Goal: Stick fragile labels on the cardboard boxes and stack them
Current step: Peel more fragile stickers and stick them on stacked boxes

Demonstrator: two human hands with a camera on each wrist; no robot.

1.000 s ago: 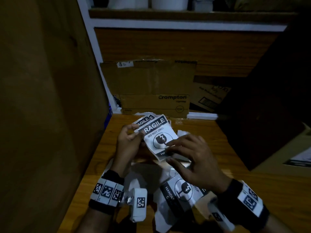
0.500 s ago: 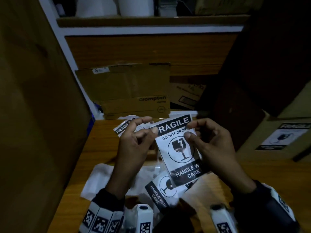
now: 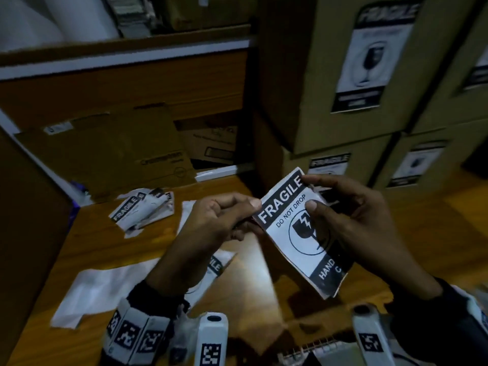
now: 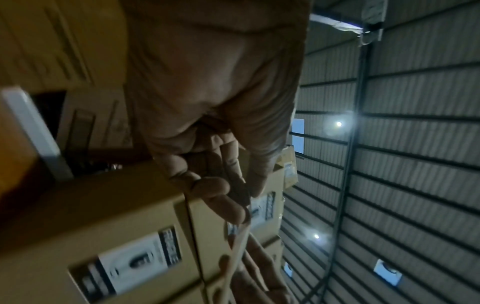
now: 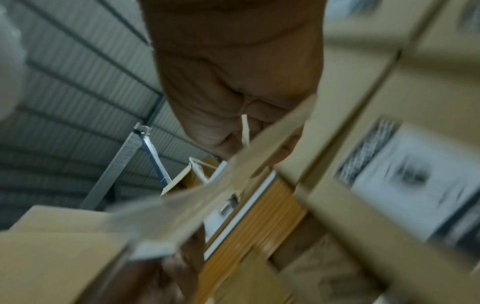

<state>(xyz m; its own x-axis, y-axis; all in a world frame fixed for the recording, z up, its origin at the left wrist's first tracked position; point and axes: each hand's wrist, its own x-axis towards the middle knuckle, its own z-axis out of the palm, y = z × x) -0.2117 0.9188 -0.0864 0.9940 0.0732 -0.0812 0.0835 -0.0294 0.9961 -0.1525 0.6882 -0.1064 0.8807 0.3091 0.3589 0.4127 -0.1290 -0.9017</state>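
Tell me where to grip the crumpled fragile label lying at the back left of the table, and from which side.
Pinch the crumpled fragile label at its near lower corner, coming from the front. That corner looks lifted off the wooden table, so a thumb could probably slide under it; the far side lies close to the flattened Crompton carton, leaving less room.

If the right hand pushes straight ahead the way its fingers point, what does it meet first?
Probably the lower stacked cardboard box, just beyond the fragile label that the right hand pinches. The fingers point forward and left; depth is unclear.
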